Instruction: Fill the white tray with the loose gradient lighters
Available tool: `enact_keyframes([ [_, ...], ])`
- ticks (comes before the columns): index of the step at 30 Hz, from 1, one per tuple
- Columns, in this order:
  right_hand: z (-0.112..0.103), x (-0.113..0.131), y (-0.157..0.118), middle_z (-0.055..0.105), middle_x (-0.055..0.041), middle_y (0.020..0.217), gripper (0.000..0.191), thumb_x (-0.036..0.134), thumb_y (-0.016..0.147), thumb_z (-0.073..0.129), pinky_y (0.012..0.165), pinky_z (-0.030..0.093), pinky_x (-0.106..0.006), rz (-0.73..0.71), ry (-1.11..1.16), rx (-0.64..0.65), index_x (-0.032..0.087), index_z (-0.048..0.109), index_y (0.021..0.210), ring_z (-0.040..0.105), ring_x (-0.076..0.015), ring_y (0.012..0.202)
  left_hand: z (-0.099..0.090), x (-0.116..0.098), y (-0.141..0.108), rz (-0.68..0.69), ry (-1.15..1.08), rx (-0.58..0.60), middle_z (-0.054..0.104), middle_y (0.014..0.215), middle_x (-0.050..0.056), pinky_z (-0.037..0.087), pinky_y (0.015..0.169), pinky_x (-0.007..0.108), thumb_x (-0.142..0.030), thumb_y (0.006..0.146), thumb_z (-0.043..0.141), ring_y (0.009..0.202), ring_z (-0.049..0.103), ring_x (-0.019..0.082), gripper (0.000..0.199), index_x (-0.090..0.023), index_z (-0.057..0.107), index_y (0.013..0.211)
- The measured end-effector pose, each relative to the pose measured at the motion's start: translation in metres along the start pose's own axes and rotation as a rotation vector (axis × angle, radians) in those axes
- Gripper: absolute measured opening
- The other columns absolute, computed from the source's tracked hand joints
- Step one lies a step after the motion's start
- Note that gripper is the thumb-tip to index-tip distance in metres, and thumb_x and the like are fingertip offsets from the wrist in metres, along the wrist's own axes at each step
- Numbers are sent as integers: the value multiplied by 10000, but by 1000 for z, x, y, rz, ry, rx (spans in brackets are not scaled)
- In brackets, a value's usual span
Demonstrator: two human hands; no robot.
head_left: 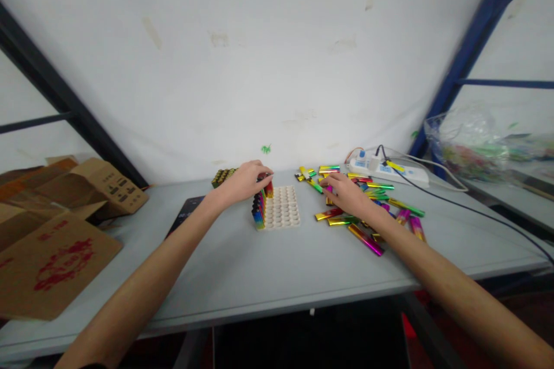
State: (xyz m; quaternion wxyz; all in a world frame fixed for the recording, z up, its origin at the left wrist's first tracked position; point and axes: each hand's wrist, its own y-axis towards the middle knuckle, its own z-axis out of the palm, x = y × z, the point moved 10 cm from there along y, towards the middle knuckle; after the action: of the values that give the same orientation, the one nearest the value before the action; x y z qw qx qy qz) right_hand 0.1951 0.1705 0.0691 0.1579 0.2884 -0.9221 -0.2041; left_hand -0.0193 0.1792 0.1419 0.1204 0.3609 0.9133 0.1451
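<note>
A white tray with rows of round holes lies on the table. Along its left side stands a row of upright shiny tubes, their colours running from blue and yellow to red. My left hand reaches over the tray's far left corner, fingers closed on a red-and-gold tube held upright at the holes. Over a loose heap of metallic tubes to the right of the tray is my right hand. Its fingers are bent around a magenta tube, partly hidden by them.
A dark phone-like slab lies left of the tray, behind my left forearm. Behind my left hand sits a gold-and-dark block of tubes. Open cardboard boxes fill the left end. A power strip with cables stands at the back right.
</note>
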Motion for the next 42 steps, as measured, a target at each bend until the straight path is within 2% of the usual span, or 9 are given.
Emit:
enact_keyframes([
  [4,12,-14,0,659,-172,1249,248,225,981,597,1041,463,-420,36,-129,56,137,668,1202,604,-311,1196,-18,-16,-13,-6,-20,-139,704,912,83,489,871,347,-304,993,510,891,659,226,283,-164,751,945],
  [9,26,-11,7,683,-158,1183,273,353,1042,517,987,471,-400,84,-218,181,160,685,1136,626,-293,1148,-27,-69,-39,80,-141,-291,685,847,52,477,768,289,-236,1000,526,791,631,174,207,-160,699,915],
  [15,29,-9,18,682,-192,1199,262,354,995,593,991,473,-449,216,-346,184,125,707,1052,626,-342,1162,22,-120,-57,115,-437,-168,691,776,26,469,676,236,-199,981,556,665,595,124,157,-156,683,900],
  [20,20,-22,11,708,-172,1168,144,227,928,653,957,502,-430,279,-204,111,134,697,1028,652,-324,1129,60,-115,-60,-49,-611,-70,714,807,39,486,650,248,-243,971,573,673,607,132,181,-157,721,913],
  [24,4,-33,2,751,-124,985,152,280,888,712,865,547,-422,300,172,16,153,684,966,710,-270,898,74,-91,-61,-262,-911,-103,701,899,74,536,585,246,-367,981,584,765,669,174,274,-152,701,1104],
  [28,-5,-12,0,741,-57,890,316,444,885,722,769,578,-358,198,808,27,182,662,1049,719,-211,804,75,-73,-62,-368,-1136,-230,652,1059,99,581,557,264,-496,937,658,840,695,201,504,-177,575,1318],
  [31,-8,15,-1,731,-44,903,381,478,860,761,724,570,-315,127,1035,121,184,687,1091,706,-179,773,74,-70,-62,-404,-1237,-278,633,1193,127,636,686,336,-580,909,676,971,708,238,598,-199,529,1346],
  [37,-13,56,-3,721,-43,889,328,464,886,757,681,511,-281,-49,920,103,204,762,1086,637,-157,755,97,-87,-59,-448,-1566,-28,702,881,76,599,666,348,-709,871,648,727,724,213,615,-166,533,1135],
  [42,-20,70,-4,666,-30,821,337,479,911,730,689,484,-288,-188,781,21,225,768,1128,586,-163,748,108,-89,-62,-499,-1580,102,524,664,-57,322,427,178,-635,883,683,447,410,54,494,-175,540,991],
])
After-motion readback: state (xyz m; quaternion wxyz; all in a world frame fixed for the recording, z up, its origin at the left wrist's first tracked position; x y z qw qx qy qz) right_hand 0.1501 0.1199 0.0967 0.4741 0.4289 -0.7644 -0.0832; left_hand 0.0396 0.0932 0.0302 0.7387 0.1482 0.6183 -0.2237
